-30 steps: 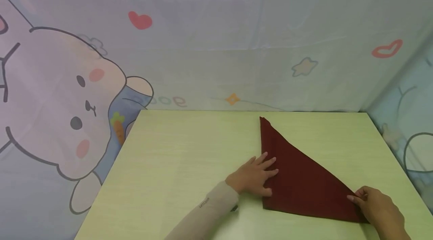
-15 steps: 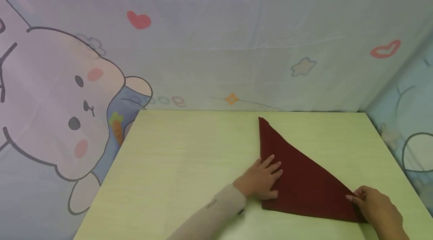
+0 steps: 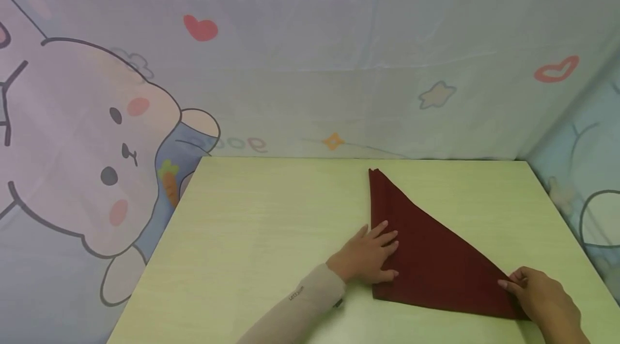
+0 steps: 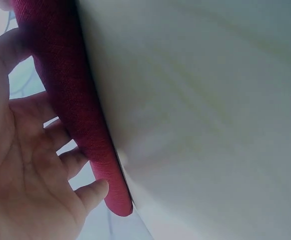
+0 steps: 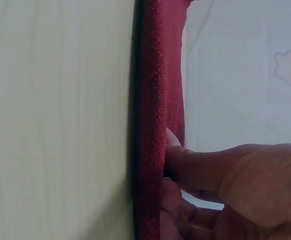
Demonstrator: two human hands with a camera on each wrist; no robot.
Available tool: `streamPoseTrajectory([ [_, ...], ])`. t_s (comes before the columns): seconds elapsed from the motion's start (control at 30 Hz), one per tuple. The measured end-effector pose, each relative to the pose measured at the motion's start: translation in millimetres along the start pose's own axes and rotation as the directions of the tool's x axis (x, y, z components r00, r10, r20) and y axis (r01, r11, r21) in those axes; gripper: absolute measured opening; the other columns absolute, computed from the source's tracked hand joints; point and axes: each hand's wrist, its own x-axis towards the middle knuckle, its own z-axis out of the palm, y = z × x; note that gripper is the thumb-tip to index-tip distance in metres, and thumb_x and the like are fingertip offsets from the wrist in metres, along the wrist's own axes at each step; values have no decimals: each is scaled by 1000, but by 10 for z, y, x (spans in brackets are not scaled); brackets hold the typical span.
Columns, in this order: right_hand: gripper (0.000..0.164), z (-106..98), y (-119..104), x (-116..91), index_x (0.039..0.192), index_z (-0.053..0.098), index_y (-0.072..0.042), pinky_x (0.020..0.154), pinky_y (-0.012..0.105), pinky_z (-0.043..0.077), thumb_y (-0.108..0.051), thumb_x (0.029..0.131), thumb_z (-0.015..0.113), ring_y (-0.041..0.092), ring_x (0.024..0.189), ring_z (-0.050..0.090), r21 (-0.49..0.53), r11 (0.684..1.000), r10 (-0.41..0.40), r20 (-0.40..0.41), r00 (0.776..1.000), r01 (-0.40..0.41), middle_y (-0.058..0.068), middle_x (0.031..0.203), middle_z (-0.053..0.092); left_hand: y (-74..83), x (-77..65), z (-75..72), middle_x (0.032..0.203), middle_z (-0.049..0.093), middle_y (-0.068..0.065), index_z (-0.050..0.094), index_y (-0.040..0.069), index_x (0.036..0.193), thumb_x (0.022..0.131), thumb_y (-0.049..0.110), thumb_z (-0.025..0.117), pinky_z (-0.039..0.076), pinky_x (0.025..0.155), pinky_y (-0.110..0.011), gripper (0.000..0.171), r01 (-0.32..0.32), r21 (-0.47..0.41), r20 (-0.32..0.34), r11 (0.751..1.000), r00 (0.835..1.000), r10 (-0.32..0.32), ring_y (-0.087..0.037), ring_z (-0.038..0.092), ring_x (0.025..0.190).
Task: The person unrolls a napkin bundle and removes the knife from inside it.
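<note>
A dark red cloth (image 3: 436, 258), folded into a triangle, lies on the pale wood-grain table. Its narrow tip points to the far edge and its straight side faces left. My left hand (image 3: 369, 255) rests on that left side with fingers spread and nearly straight. From the left wrist view, the fingertips of the left hand (image 4: 30, 160) touch the thick rounded fold of the cloth (image 4: 75, 95). At the near right corner, my right hand (image 3: 544, 298) pinches the cloth between thumb and curled fingers. The right wrist view has the right thumb (image 5: 200, 167) against the cloth.
The table (image 3: 261, 215) extends to the left of the cloth. Behind it hangs a pale curtain (image 3: 310, 64) printed with hearts, a star and a large cartoon rabbit. A beige sleeve (image 3: 300, 306) covers the left forearm.
My left hand slid a little right over the cloth, then back left. The cloth's left edge has shifted slightly left. The right hand stays at its corner.
</note>
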Motion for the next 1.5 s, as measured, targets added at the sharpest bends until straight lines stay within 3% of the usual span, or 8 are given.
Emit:
streamPoseTrajectory([
  [0.33,26,-35,-19,-10,101,65,-4,64,49,50,-27,94,73,32,85,65,-32,998,-48,22,999,49,12,90,68,-28,-48,-13,167,24,13,38,33,157,100,68,41,24,124,-41,67,16,-26,3,1000,1000,-16,-16,9,158],
  [0.63,20,-7,-70,-53,95,70,-5,64,52,52,-23,91,76,41,91,62,-51,998,-25,-67,997,21,11,87,69,-80,-113,-24,168,22,14,38,41,156,99,64,46,25,123,-41,62,26,-66,0,997,1000,-26,-15,11,158],
  [0.87,19,7,-70,-27,94,68,-3,65,49,51,-20,91,76,28,81,64,-44,999,-2,-41,999,0,10,85,68,-139,-179,-27,169,19,13,36,43,156,99,62,47,25,123,-44,61,21,-100,-7,995,1000,-22,-19,12,158],
  [1.27,21,-12,-17,4,96,68,-3,64,48,51,-21,90,77,27,80,65,-30,998,-47,-31,998,46,8,84,68,-284,-309,-56,169,18,13,42,40,154,98,59,52,24,123,-48,60,27,-166,-26,986,999,-32,-22,15,157],
  [1.5,23,-18,7,0,97,68,-3,63,48,51,-23,91,77,28,80,65,-30,997,-67,-25,997,66,8,85,69,-405,-402,18,170,16,12,41,41,155,96,52,60,24,123,-49,63,83,-221,9,972,996,-83,-24,13,158],
])
